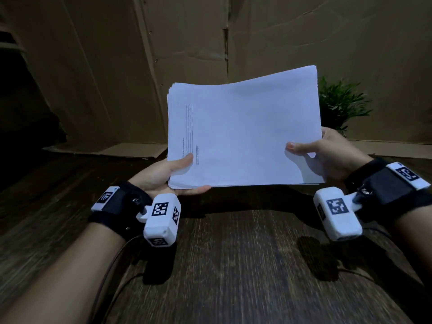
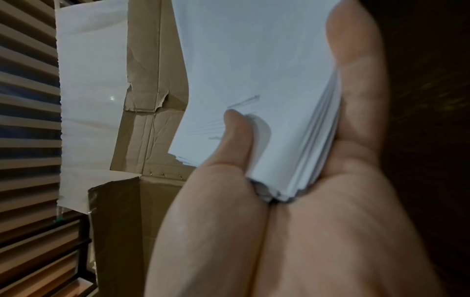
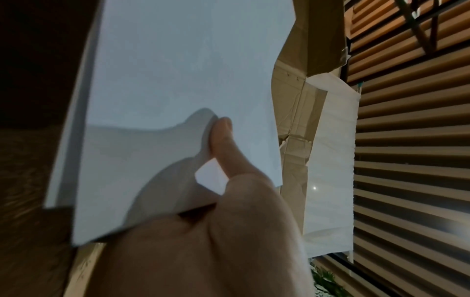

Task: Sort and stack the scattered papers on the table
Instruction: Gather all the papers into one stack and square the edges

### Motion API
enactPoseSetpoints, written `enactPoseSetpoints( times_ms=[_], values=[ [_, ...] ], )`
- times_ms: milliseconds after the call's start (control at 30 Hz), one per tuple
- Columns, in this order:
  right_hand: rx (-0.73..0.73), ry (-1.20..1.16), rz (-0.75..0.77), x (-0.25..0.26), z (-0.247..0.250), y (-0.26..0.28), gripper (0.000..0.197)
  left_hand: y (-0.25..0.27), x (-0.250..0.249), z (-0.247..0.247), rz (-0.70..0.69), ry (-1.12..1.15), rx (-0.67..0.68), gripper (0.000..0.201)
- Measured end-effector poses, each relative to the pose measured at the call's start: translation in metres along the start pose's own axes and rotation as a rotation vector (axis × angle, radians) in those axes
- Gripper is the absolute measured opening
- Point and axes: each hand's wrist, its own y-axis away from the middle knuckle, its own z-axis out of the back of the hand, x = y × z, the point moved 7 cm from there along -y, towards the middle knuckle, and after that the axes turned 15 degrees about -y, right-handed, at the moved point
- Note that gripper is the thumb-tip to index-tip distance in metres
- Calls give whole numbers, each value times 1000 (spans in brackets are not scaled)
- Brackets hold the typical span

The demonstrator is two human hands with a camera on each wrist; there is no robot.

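A thick stack of white papers (image 1: pixel 243 132) is lifted above the dark wooden table (image 1: pixel 233 265), tilted with its far edge higher. My left hand (image 1: pixel 173 171) grips the stack's near left corner, thumb on top and fingers underneath. My right hand (image 1: pixel 327 155) grips the near right corner the same way. The left wrist view shows the thumb pressing on the paper stack (image 2: pixel 254 80), with many sheet edges fanned against my palm. Seen from the right wrist, the thumb lies on the top sheet of the stack (image 3: pixel 178 80). Faint printed lines mark the top sheet's left side.
A small green plant (image 1: pixel 339 106) stands on the table behind the stack's right side. Brown cardboard sheets (image 1: pixel 117 66) form a wall behind the table, and one flap lies flat at its far edge. Slatted blinds (image 3: pixel 406 140) show in both wrist views.
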Motion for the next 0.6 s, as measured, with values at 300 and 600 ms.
enactPoseSetpoints(
  times_ms=[300, 600],
  values=[
    [151, 7, -100, -33, 5, 2, 97, -4, -1, 2, -80, -36, -15, 39],
    [-70, 32, 220, -31, -9, -3, 27, -2, -29, 23, -331, -456, -652, 46]
  ],
)
